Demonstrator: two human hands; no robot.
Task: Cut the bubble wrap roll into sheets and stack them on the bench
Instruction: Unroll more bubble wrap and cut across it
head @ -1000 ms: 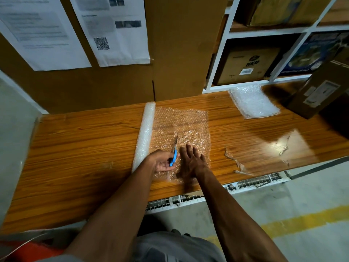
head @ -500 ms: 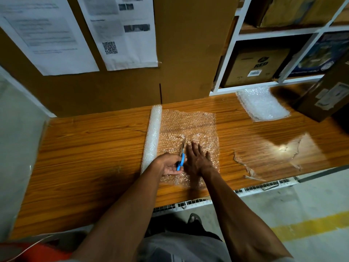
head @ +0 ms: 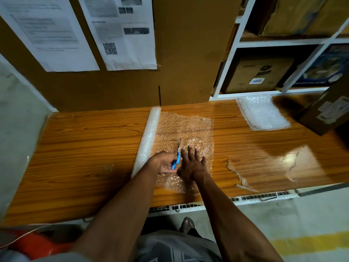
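Bubble wrap roll [head: 147, 140], a clear tight cylinder, lies just beyond my left hand [head: 164, 163], its unrolled span under both hands. Left hand is closed around blue-handled scissors [head: 177, 156], blades pointing away, mid-cut I judge. Right hand [head: 192, 163] presses flat, fingers spread, holding the loose sheet taut. Far right of it, the stack of cut clear sheets [head: 262, 112] waits on the brown wooden bench [head: 85, 157].

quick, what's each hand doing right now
Left hand: closed on the blue-handled scissors.
Right hand: open, flat on the unrolled bubble wrap.
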